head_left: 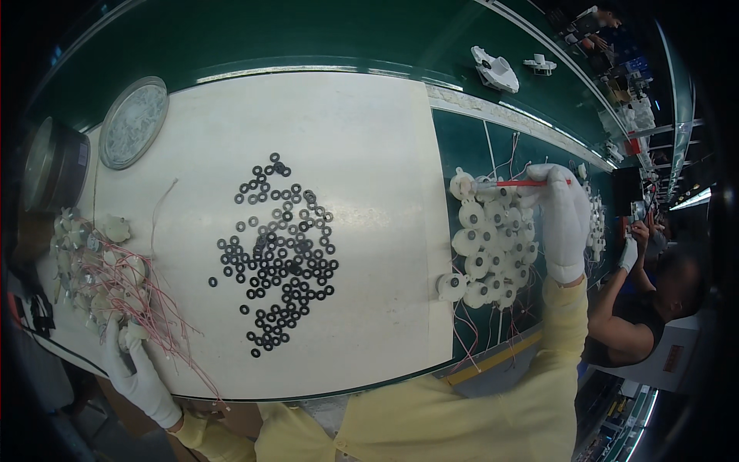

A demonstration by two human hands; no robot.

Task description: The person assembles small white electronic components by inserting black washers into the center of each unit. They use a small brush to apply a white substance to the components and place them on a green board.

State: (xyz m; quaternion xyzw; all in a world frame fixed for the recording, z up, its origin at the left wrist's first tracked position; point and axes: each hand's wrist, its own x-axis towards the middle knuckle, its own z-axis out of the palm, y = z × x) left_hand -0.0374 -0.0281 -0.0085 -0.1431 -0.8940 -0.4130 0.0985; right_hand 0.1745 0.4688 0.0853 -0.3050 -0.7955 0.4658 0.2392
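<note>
My right hand point(566, 223), in a white glove, is closed on a thin red-handled tool point(531, 183). The tool's pale end reaches left to a round white plastic part point(462, 185) at the edge of a cluster of similar white parts point(493, 239) with dark centres. At the lower left, my left hand point(138, 385), also gloved, has its thumb and fingers around a white plastic part point(135, 331) at the near side of a heap. Pink wires point(150, 304) trail from that heap toward the table's front edge.
Many black rubber rings point(289, 262) lie scattered on the white table mat point(377, 231). A clear round lid point(134, 123) and a round tub point(55, 165) are at the far left. White plastic pieces point(495, 71) rest on the green surface behind. A co-worker point(639, 308) sits at right.
</note>
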